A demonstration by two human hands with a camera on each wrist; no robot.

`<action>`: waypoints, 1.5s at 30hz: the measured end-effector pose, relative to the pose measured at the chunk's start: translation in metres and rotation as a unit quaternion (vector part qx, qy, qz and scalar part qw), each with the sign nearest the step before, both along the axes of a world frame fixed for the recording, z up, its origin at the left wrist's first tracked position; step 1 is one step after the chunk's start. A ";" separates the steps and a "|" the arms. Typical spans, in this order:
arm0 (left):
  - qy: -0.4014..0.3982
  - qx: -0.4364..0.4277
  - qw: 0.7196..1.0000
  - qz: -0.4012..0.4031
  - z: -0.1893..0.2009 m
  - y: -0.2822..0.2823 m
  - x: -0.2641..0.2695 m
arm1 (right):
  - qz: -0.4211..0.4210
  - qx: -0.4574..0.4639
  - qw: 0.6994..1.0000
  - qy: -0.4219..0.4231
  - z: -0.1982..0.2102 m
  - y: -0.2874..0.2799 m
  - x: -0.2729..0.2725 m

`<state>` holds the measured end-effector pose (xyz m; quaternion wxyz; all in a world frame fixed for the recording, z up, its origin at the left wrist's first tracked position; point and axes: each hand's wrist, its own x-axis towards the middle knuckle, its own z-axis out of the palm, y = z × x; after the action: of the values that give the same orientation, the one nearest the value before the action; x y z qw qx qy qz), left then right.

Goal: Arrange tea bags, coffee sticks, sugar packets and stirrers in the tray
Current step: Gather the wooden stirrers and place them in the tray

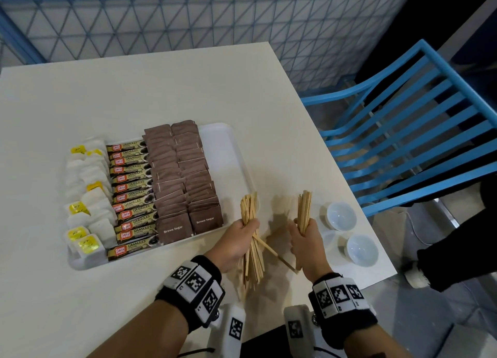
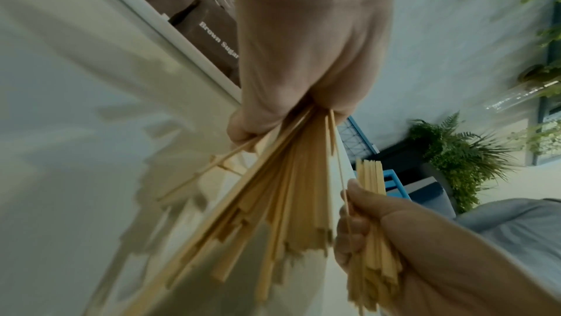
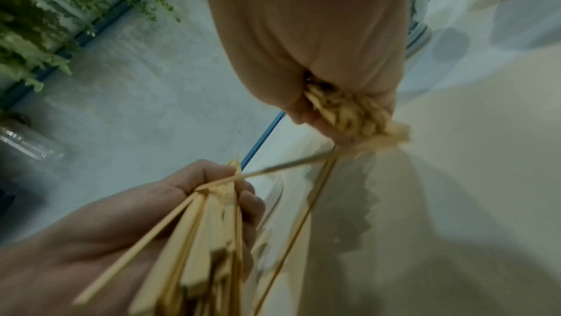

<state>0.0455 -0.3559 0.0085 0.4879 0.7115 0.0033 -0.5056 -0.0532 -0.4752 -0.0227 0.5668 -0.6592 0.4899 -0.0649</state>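
Observation:
A white tray [image 1: 234, 156] lies on the table. It holds tea bags [image 1: 88, 193] at the left, a column of coffee sticks [image 1: 131, 193] and two columns of brown sugar packets [image 1: 183, 180]; its right strip is bare. Just off the tray's near right corner, my left hand [image 1: 238, 240] grips a thick bundle of wooden stirrers [image 1: 248, 209], fanned out below the fist [image 2: 273, 201]. My right hand [image 1: 305, 239] grips a thinner stirrer bundle [image 1: 304, 209] beside it. A loose stirrer [image 1: 269, 248] slants between the two fists.
Two small white bowls [image 1: 340, 215] [image 1: 361, 250] stand on the table just right of my right hand, near the table's right edge. A blue slatted chair [image 1: 403, 142] and another person's dark-clad leg [image 1: 457, 250] lie beyond that edge. A blue lattice fence runs behind the table.

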 end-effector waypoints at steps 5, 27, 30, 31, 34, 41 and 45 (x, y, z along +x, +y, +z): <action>0.013 -0.025 0.999 0.036 0.005 0.005 0.007 | 0.134 -0.154 0.976 0.074 0.004 0.004 0.002; -0.027 -0.075 0.977 0.197 0.015 0.058 0.028 | 0.468 -0.446 0.749 0.144 0.007 0.013 -0.005; -0.039 -0.065 0.977 0.199 0.014 0.068 0.028 | 0.463 -0.456 0.747 0.139 0.008 0.015 -0.006; -0.045 -0.064 0.976 0.202 0.015 0.071 0.028 | 0.464 -0.447 0.752 0.140 0.008 0.015 -0.006; -0.057 -0.060 0.972 0.220 0.017 0.078 0.030 | 0.459 -0.434 0.761 0.145 0.009 0.014 -0.005; -0.099 -0.075 0.966 0.226 0.026 0.095 0.036 | 0.463 -0.248 0.844 0.106 0.027 0.024 0.011; -0.136 -0.084 0.965 0.206 0.031 0.102 0.032 | 0.496 -0.154 0.851 0.081 0.044 0.038 0.026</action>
<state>0.0773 -0.2543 0.0395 0.6356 0.7138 0.0409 -0.2914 -0.0272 -0.4370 0.0208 0.3728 -0.8964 0.1262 0.2039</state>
